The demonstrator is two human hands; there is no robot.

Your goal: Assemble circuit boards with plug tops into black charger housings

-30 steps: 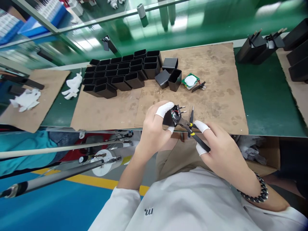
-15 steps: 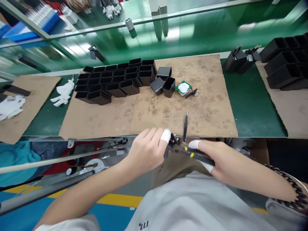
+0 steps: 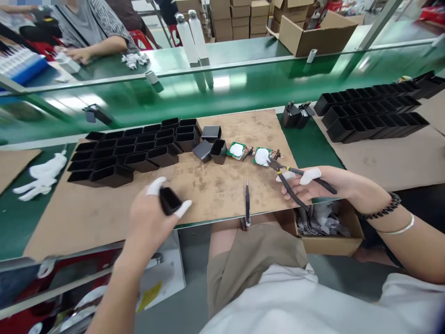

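Note:
My left hand [image 3: 153, 213], white covers on its fingertips, grips a black plastic case [image 3: 169, 201] by its sides, open end up, above the cardboard's front. Pliers [image 3: 278, 166] with dark, yellow-marked handles lie in my right hand [image 3: 313, 182], jaws spread and handles apart. Their tips reach a green circuit board [image 3: 262, 156] with a white round pad; whether they grip it I cannot tell. Left of it sits a second such board [image 3: 238, 150] with wires and a small black part. Tweezers [image 3: 247, 204] lie at the table's front edge.
Rows of open black cases [image 3: 135, 148] stand on the cardboard [image 3: 215, 197] at left. More cases [image 3: 375, 118] are at right, beside two cases with parts sticking out [image 3: 297, 115]. White gloves [image 3: 43, 174] lie far left. A co-worker's hand [image 3: 81, 54] rests across the green divider.
My hands have moved apart: the left leftward with a black case, the right up to the boards with the pliers, now spread. A second circuit board now lies on the cardboard. The view has shifted.

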